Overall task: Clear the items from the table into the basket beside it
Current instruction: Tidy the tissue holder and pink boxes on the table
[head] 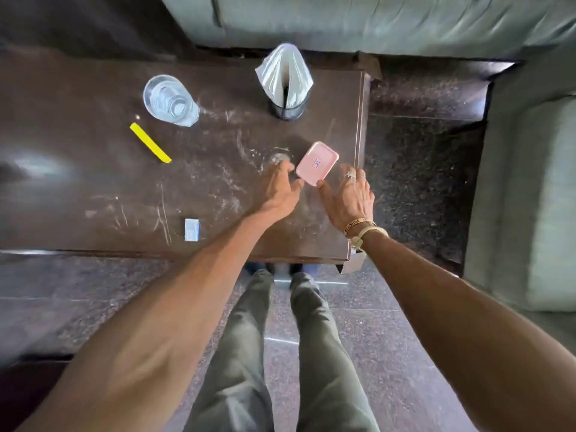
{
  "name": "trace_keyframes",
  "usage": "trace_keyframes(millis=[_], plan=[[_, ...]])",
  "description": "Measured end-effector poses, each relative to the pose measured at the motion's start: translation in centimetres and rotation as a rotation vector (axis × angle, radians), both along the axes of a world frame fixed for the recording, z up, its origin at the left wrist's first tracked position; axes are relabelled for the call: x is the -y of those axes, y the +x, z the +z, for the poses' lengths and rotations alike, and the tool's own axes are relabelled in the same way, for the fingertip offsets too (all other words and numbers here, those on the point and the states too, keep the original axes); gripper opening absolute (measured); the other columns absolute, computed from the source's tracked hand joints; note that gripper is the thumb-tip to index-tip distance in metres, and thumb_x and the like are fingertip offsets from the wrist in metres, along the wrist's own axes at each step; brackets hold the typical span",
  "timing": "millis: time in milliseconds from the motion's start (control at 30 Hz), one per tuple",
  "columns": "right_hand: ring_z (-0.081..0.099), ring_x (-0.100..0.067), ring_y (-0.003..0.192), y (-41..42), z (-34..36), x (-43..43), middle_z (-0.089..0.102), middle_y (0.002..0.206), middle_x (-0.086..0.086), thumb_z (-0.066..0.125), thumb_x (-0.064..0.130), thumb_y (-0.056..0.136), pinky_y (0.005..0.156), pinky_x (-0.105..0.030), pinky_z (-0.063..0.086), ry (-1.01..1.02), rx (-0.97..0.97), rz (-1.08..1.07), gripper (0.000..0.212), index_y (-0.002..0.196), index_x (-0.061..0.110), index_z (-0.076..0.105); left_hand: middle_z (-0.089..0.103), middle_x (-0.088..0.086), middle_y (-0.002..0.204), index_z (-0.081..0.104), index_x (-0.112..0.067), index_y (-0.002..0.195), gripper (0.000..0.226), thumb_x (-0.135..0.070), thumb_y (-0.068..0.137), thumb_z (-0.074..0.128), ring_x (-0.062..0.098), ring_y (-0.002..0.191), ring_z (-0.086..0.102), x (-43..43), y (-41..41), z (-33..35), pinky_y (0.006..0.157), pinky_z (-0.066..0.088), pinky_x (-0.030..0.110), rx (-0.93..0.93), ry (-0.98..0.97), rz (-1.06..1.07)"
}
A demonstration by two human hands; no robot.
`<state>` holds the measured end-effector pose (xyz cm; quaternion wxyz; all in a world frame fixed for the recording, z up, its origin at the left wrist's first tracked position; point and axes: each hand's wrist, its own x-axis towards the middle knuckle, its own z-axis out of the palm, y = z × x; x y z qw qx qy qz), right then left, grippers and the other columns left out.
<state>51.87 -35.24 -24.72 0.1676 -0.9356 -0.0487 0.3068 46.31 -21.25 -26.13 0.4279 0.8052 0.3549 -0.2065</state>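
Pink plastic lid (317, 163) lies flat near the worktop's (93, 182) right edge; I judge it light, stiff, rather slick. My left hand (279, 190) and right hand (350, 194) flank its near end, fingers spread, gripping nothing. I would pinch its long edges.

The dark brown counter (93, 182) is glossy and heavily scratched, with pale smears across its top. A yellow strip (150, 142) lies flat on it. A clear glass (170, 99) stands at 1 o'clock from the strip, and a small white-and-blue box (191, 229) lies at 5 o'clock, near the front edge. A pink tray (317, 163) sits at 3 o'clock, close to the counter's right edge. A black napkin holder (285, 85) stands at 11 o'clock from the tray.
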Motion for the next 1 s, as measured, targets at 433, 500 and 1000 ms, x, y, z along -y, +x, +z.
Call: trace_keyframes(millis=[433, 500, 1000], plan=[[0.055, -0.02, 0.088, 3.3, -5.8, -2.8, 0.064, 0.108, -0.003, 0.061, 0.02, 0.087, 0.071, -0.023, 0.036, 0.22, -0.182, -0.416, 0.031, 0.117, 0.013, 0.057, 0.067, 0.008, 0.123, 0.062, -0.01, 0.127, 0.034, -0.014, 0.094, 0.056, 0.026, 0.112, 0.062, 0.9, 4.6, -4.1, 0.097, 0.05, 0.036, -0.027, -0.01, 0.155], [0.054, -0.017, 0.087, 2.6, -4.9, -2.6, 0.063, 0.104, -0.001, 0.062, 0.017, 0.085, 0.071, -0.021, 0.037, 0.237, -0.174, -0.422, 0.032, 0.117, 0.013, 0.058, 0.069, 0.008, 0.119, 0.065, -0.01, 0.123, 0.031, -0.009, 0.092, 0.058, 0.024, 0.107, 0.065, 1.1, 3.8, -3.6, 0.095, 0.052, 0.035, -0.032, -0.061, 0.258], [0.063, -0.028, 0.102, 3.9, 20.5, -8.3, 0.071, 0.108, -0.007, 0.06, 0.022, 0.086, 0.076, -0.025, 0.041, 0.379, -0.046, 0.016, 0.032, 0.117, 0.019, 0.066, 0.072, 0.006, 0.084, 0.071, -0.01, 0.105, 0.022, -0.008, 0.084, 0.066, 0.018, 0.07, 0.063, -4.4, -0.5, 20.4, 0.074, 0.057, 0.038, 0.224, -0.183, 0.633]])
